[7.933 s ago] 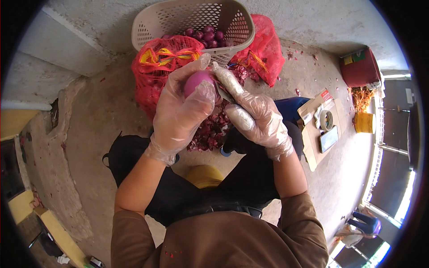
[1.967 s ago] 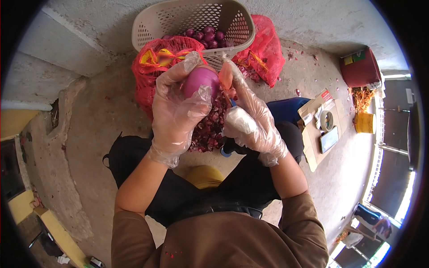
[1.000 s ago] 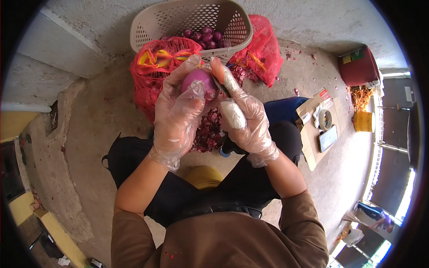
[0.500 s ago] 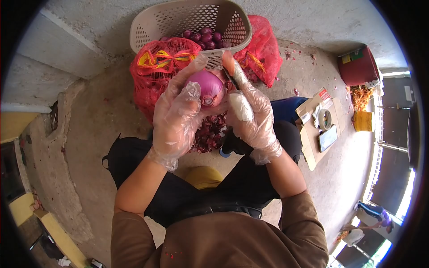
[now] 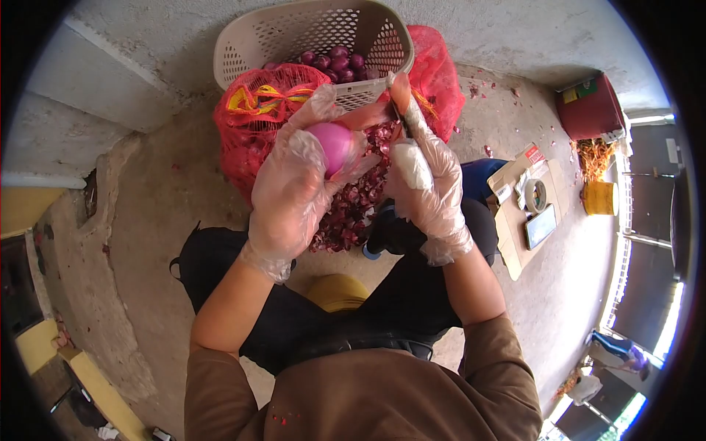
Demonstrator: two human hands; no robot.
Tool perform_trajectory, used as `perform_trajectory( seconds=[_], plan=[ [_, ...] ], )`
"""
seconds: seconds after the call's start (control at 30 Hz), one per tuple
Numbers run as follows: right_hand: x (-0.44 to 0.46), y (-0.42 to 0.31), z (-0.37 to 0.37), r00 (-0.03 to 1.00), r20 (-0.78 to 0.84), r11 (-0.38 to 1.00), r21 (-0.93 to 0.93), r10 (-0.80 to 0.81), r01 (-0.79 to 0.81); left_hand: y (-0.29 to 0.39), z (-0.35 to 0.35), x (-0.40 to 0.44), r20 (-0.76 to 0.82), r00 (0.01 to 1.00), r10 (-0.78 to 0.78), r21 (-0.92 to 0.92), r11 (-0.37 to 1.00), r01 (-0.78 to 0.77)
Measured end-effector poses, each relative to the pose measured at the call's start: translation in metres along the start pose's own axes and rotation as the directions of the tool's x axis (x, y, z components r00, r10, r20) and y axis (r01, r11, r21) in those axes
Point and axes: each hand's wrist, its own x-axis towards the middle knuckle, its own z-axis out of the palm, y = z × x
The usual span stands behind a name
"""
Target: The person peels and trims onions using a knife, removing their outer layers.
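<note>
The left hand (image 5: 294, 165) is clamping its fingers round an onion (image 5: 332, 145), likely to steady it; just beside them, the right hand (image 5: 430, 173) is gripping a knife (image 5: 398, 120), a strip of skin (image 5: 368, 115) stretching between; peelings (image 5: 353, 200) are lying heaped below both.

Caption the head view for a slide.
Gloved left hand cupping a purple onion, right hand pinching a strip of peel, above scattered red skins.

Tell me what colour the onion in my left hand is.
The onion is pinkish purple, clearest in the head view.
</note>
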Motion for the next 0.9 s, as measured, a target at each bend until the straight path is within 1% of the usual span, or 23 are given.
perform_trajectory(
  seconds=[0.03, 0.1, 0.2, 0.23, 0.3, 0.33, 0.37, 0.4, 0.43, 0.5, 0.53, 0.6, 0.67, 0.7, 0.77, 0.8, 0.83, 0.9],
  plan=[
    [0.001, 0.003, 0.000, 0.998, 0.010, 0.997, -0.061, -0.054, 0.055, 0.000, -0.002, 0.000, -0.023, 1.000, -0.017, 0.010, 1.000, 0.017],
    [0.001, 0.006, 0.000, 0.996, 0.020, 0.990, -0.111, -0.089, 0.090, -0.001, -0.006, 0.000, -0.073, 0.996, -0.048, 0.029, 0.998, 0.050],
    [0.002, 0.006, -0.001, 0.997, -0.010, 0.988, -0.131, -0.078, 0.076, 0.001, -0.003, 0.003, -0.004, 0.999, -0.035, -0.070, 0.997, 0.035],
    [0.004, 0.006, -0.003, 0.994, -0.025, 0.980, -0.169, -0.107, 0.101, 0.001, -0.005, 0.002, -0.017, 0.998, -0.052, -0.085, 0.995, 0.051],
    [0.006, 0.005, -0.007, 0.990, -0.066, 0.980, -0.167, -0.123, 0.110, -0.001, -0.014, -0.002, -0.044, 0.995, -0.085, -0.116, 0.990, 0.080],
    [0.006, 0.005, -0.009, 0.988, -0.086, 0.979, -0.166, -0.131, 0.115, -0.002, -0.016, -0.001, -0.044, 0.996, -0.074, -0.127, 0.990, 0.068],
    [0.006, -0.001, -0.009, 0.989, -0.118, 0.995, -0.058, -0.089, 0.083, -0.003, -0.017, 0.000, -0.044, 0.997, -0.062, -0.138, 0.989, 0.055],
    [0.004, -0.005, -0.011, 0.995, -0.100, 1.000, -0.011, 0.024, -0.026, -0.004, -0.018, 0.001, -0.044, 0.998, -0.050, -0.148, 0.988, 0.043],
    [0.002, -0.008, -0.014, 0.988, -0.077, 0.990, 0.034, 0.137, -0.135, -0.004, -0.018, 0.002, -0.060, 0.998, -0.022, -0.085, 0.996, 0.017],
    [0.001, -0.008, -0.016, 0.981, -0.019, 0.981, 0.013, 0.192, -0.192, -0.002, -0.015, 0.003, -0.088, 0.996, 0.036, 0.045, 0.998, -0.032],
    [0.003, -0.005, -0.017, 0.990, 0.014, 0.989, -0.049, 0.139, -0.138, -0.003, -0.016, 0.003, -0.109, 0.993, 0.042, 0.033, 0.999, -0.039],
    [0.004, -0.007, -0.016, 0.989, 0.063, 0.987, -0.107, 0.130, -0.123, -0.004, -0.017, 0.001, -0.153, 0.987, 0.054, 0.011, 0.999, -0.053],
    [0.005, -0.008, -0.017, 0.982, 0.120, 0.977, -0.179, 0.143, -0.120, 0.001, -0.015, 0.001, -0.147, 0.989, 0.013, -0.088, 0.996, -0.026],
    [0.006, -0.007, -0.017, 0.981, 0.162, 0.971, -0.229, 0.110, -0.071, 0.003, -0.014, 0.001, -0.143, 0.990, -0.008, -0.137, 0.990, -0.012],
    [0.007, -0.003, -0.018, 0.968, 0.246, 0.948, -0.316, 0.042, 0.039, 0.003, -0.013, -0.002, -0.155, 0.988, -0.024, -0.088, 0.996, 0.011],
    [0.006, 0.000, -0.017, 0.959, 0.283, 0.922, -0.361, -0.036, 0.141, 0.003, -0.013, -0.003, -0.161, 0.986, -0.033, -0.064, 0.998, 0.023],
    [0.006, 0.003, -0.016, 0.940, 0.323, 0.884, -0.401, -0.110, 0.242, 0.000, -0.019, -0.003, -0.129, 0.991, -0.036, -0.061, 0.998, 0.029],
    [0.006, 0.006, -0.014, 0.926, 0.357, 0.872, -0.407, -0.123, 0.272, -0.004, -0.030, -0.003, -0.068, 0.997, -0.042, -0.054, 0.998, 0.038]
  ],
)
